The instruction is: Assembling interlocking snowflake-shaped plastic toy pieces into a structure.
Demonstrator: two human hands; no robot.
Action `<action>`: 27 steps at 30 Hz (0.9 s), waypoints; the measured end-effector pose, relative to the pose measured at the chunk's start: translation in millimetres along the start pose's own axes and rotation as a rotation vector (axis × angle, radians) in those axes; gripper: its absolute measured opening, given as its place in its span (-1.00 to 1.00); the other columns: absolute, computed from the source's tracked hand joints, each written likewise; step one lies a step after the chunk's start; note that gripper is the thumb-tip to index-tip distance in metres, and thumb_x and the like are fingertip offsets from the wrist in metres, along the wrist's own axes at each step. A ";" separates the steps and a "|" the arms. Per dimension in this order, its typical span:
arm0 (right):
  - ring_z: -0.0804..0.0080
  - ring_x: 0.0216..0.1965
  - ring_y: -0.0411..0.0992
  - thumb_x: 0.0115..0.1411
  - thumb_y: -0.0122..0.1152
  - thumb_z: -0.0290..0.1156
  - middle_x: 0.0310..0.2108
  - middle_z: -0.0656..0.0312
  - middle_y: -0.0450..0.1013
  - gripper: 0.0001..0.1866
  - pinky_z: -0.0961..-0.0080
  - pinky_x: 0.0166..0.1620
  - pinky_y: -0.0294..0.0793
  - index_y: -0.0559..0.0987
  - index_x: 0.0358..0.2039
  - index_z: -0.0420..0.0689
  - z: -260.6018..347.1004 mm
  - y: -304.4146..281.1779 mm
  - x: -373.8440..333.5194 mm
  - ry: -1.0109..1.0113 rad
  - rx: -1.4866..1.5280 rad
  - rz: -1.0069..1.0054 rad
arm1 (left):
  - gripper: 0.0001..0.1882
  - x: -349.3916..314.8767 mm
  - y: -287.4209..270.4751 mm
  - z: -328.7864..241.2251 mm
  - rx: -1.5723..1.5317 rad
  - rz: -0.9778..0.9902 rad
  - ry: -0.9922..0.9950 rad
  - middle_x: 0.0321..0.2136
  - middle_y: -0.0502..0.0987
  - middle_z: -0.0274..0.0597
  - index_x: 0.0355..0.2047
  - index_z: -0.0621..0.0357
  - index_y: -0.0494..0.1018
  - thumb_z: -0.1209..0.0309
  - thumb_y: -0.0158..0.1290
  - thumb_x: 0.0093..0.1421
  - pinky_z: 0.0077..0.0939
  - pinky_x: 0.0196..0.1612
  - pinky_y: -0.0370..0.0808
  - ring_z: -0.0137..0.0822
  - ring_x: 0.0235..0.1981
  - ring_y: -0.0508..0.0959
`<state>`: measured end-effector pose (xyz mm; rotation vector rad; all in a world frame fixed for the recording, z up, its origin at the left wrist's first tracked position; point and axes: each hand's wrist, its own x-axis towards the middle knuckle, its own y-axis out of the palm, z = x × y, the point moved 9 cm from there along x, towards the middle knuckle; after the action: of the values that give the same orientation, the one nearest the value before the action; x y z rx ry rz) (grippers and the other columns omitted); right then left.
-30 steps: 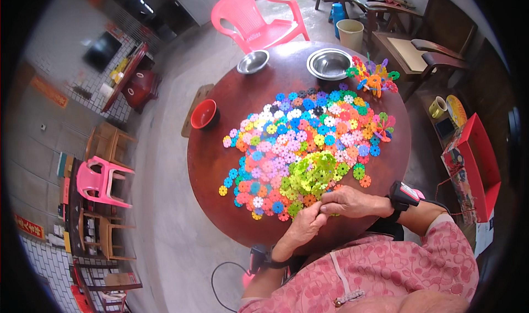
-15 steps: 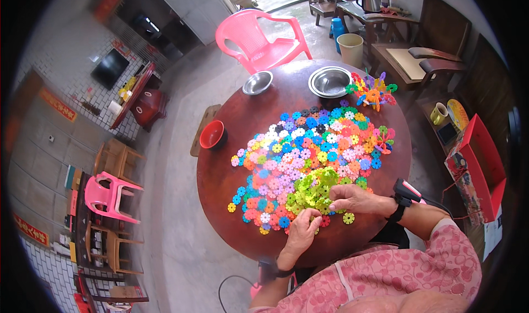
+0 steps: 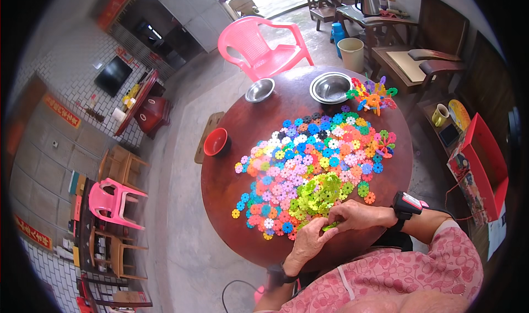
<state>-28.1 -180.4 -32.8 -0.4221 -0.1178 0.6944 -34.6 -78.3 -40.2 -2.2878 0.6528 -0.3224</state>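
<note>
The tabletop (image 3: 220,187) looks like varnished wood — smooth and glossy, with a whitish sheen toward its far edge. The notched discs (image 3: 297,172) appear plastic. The silvery bowl (image 3: 259,91) is shiny metal, the red bowl (image 3: 217,142) glossy, the pink chair (image 3: 276,61) smooth plastic — the shirt (image 3: 397,271) cloth.

The wide head view looks down onto the hands (image 3: 309,240)

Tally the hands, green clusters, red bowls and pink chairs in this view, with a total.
Left hand and right hand: 2
Green cluster: 1
Red bowl: 1
Pink chairs: 2
Total: 6
</note>
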 end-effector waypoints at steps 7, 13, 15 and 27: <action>0.36 -0.42 0.45 0.18 0.18 -0.39 -0.47 0.12 0.45 -0.75 0.39 -0.38 0.40 0.38 -0.19 -0.20 9.5 14.3 -8.4 -0.009 0.179 0.080 | -0.66 -13.1 36.0 20.9 -0.616 0.231 -0.280 -0.53 0.42 -0.33 -0.15 0.16 0.42 0.15 -0.04 0.27 -0.58 -0.48 0.37 -0.48 -0.56 0.42; 0.59 -0.45 0.39 0.22 0.11 -0.42 -0.46 0.27 0.42 -0.78 0.57 -0.43 0.37 0.36 -0.15 -0.15 18.0 14.9 -11.7 -0.074 0.469 0.186 | -0.67 -21.8 46.9 23.4 -0.898 0.346 -0.347 -0.57 0.36 -0.45 -0.16 0.18 0.40 0.19 -0.13 0.27 -0.67 -0.58 0.28 -0.56 -0.65 0.34; 0.67 -0.47 0.32 0.20 0.13 -0.42 -0.42 0.38 0.39 -0.74 0.69 -0.43 0.32 0.38 -0.10 -0.11 10.4 21.4 -13.8 0.067 0.795 0.329 | -0.68 -22.9 49.0 21.2 -0.946 0.400 -0.371 -0.60 0.35 -0.41 -0.23 0.21 0.39 0.20 -0.15 0.24 -0.66 -0.61 0.25 -0.55 -0.66 0.33; 0.72 -0.46 0.25 0.24 0.16 -0.34 -0.51 0.41 0.34 -0.82 0.67 -0.40 0.29 0.48 -0.26 -0.18 -49.5 -80.2 0.1 0.005 0.262 -0.468 | -0.70 1.2 -93.8 23.4 0.078 -0.489 -0.202 -0.27 0.45 -0.10 -0.24 0.12 0.45 0.40 0.23 0.00 -0.30 -0.15 0.41 -0.11 -0.22 0.47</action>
<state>31.9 -252.3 -44.5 -0.1338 -0.1133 0.2418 9.6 -8.2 9.6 -2.3418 -0.0289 -0.3300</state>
